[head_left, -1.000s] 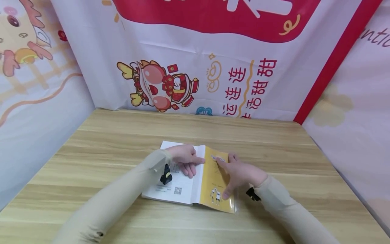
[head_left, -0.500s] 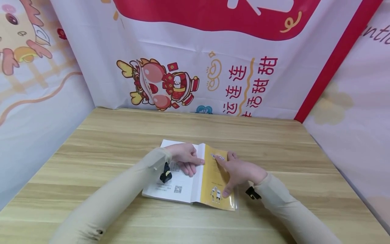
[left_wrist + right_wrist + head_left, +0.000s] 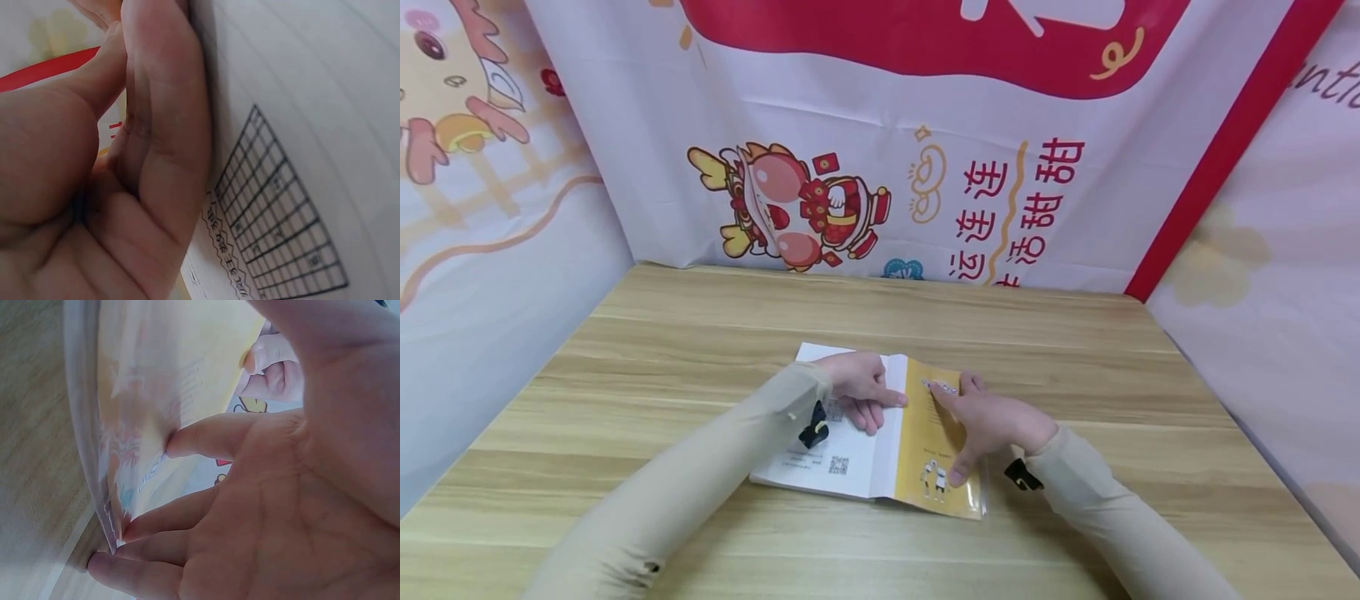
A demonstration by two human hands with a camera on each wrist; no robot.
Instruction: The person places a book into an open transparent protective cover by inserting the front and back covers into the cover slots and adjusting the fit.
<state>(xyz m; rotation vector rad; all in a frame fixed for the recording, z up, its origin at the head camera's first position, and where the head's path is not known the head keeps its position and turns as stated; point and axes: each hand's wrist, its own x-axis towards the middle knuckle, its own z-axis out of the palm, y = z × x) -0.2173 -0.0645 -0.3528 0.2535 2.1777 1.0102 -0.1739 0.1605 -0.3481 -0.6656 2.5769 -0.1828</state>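
In the head view a paperback book [image 3: 820,467] lies on the table, its white page with QR codes on the left. To the right spreads its yellow flap [image 3: 936,442], printed with figures and covered in clear plastic film [image 3: 81,412] that reaches past the outer edge. My left hand [image 3: 859,390] rests on the white page, one digit stretched to the border of the yellow flap. My right hand [image 3: 992,429] lies spread over the flap, a fingertip pressing its printed face. In the right wrist view, other fingertips are at the film's edge.
The wood-grain table [image 3: 700,325] extends around the book. A white cloth backdrop [image 3: 662,100] with red print hangs behind it, and printed cloths stand at left and right. Black wrist straps [image 3: 1022,475] are on both wrists.
My left hand has shifted very slightly to the right along the page. The right hand stays on the flap, and the book keeps its place.
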